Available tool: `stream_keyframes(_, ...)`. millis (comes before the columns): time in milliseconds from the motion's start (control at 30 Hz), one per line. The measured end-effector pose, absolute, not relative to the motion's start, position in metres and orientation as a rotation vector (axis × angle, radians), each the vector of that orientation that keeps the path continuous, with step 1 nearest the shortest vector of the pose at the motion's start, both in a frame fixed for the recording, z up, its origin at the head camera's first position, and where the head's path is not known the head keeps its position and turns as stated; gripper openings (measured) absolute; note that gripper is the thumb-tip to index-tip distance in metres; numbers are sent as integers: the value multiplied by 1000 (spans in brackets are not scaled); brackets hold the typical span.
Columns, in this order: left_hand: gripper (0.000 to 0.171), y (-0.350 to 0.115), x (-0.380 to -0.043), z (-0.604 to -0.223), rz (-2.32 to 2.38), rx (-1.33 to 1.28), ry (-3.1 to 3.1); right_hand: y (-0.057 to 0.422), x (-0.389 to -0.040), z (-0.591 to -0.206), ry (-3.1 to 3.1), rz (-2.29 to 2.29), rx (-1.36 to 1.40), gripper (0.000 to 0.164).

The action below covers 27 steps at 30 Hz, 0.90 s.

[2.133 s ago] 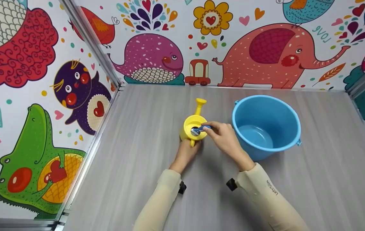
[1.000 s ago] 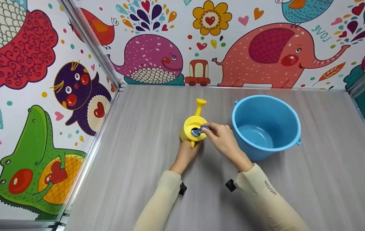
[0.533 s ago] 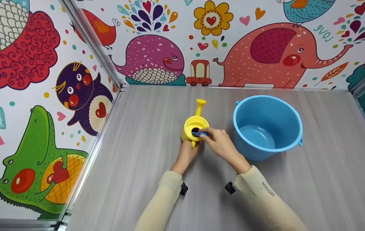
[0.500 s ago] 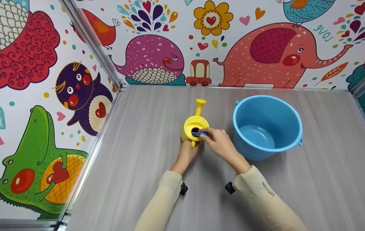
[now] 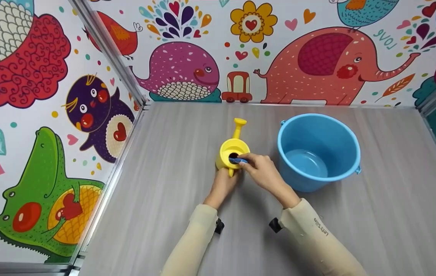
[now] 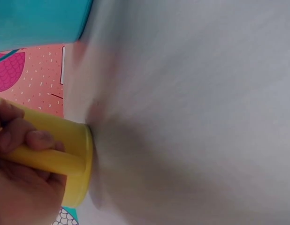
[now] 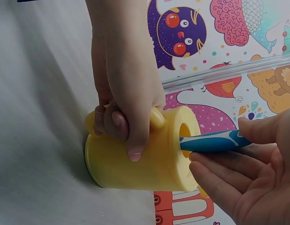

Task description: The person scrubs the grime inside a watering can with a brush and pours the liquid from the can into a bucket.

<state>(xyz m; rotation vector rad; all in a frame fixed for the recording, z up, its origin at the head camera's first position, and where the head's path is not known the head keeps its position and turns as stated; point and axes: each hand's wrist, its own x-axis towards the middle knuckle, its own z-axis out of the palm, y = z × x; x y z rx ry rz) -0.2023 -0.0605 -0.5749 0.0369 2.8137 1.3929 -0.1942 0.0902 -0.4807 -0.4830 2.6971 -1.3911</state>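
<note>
A yellow watering can (image 5: pixel 222 159) stands upright on the table, its spout pointing to the far wall. My left hand (image 5: pixel 223 184) grips its handle, fingers wrapped round it as the left wrist view shows. My right hand (image 5: pixel 264 170) is at the can's round top opening. Between thumb and fingers it pinches a slim blue-and-white handle-like thing (image 7: pixel 210 141), whose far end reaches into the opening and is hidden there. The right wrist view shows the thumb on one side of it and straighter fingers on the other.
A large blue bucket (image 5: pixel 340 153) stands just right of my right hand, with nothing seen inside. The grey table (image 5: pixel 156 199) runs back to printed walls (image 5: pixel 187 65) with metal frame edges at the back and left.
Over the last two seconds my right hand has tilted and lowered the blue-and-white thing at the opening; its whitish end no longer shows. The watering can, left hand and bucket stay about where they were.
</note>
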Motion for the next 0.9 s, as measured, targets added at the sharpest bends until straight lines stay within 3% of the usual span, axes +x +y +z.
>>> stream_keyframes(900,17,-61,-202,-575,1424,27,2774,108,-192,-464,2641,-1546,-461,28)
